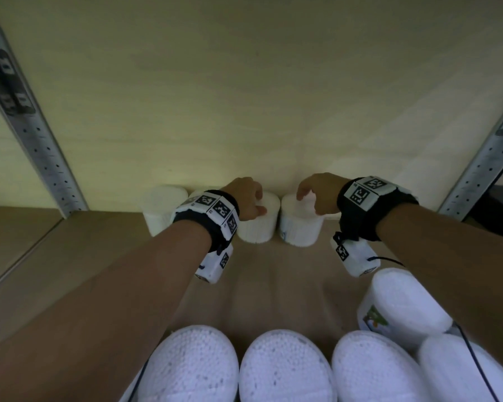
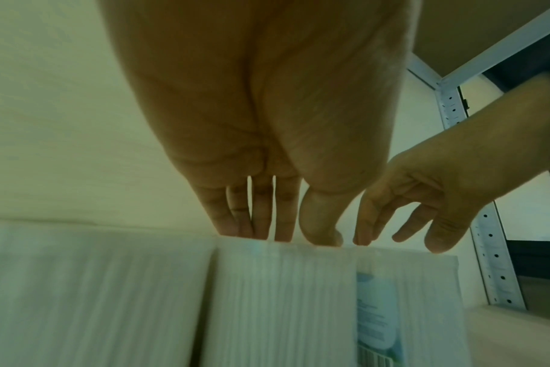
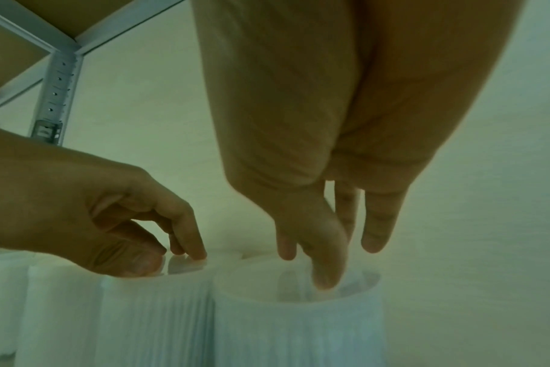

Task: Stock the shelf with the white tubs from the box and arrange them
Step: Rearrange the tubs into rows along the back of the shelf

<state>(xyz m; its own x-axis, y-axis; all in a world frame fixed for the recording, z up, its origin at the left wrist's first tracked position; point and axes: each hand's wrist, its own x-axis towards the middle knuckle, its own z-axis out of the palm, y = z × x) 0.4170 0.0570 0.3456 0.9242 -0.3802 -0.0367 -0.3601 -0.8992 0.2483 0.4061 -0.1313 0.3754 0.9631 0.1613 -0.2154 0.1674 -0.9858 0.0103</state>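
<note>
Several white ribbed tubs stand in a row against the shelf's back wall. My left hand (image 1: 249, 198) (image 2: 288, 236) grips one tub (image 1: 259, 227) (image 2: 283, 298) from above, thumb on its near rim and fingers over the top. My right hand (image 1: 308, 198) (image 3: 327, 260) hangs over the neighbouring tub (image 1: 301, 227) (image 3: 298, 330), which has a small label. Its fingers are loose and the tips just touch the lid. The two tubs stand side by side, nearly touching. Another tub (image 1: 164, 210) stands further left, and one is mostly hidden behind my left wrist.
Close below me are more white tubs: three upright (image 1: 285, 367) and one on its side (image 1: 401, 303) at the right. Perforated metal uprights (image 1: 44, 146) (image 1: 476, 169) frame the shelf. The wooden shelf board (image 1: 273, 280) lies bare between the two rows.
</note>
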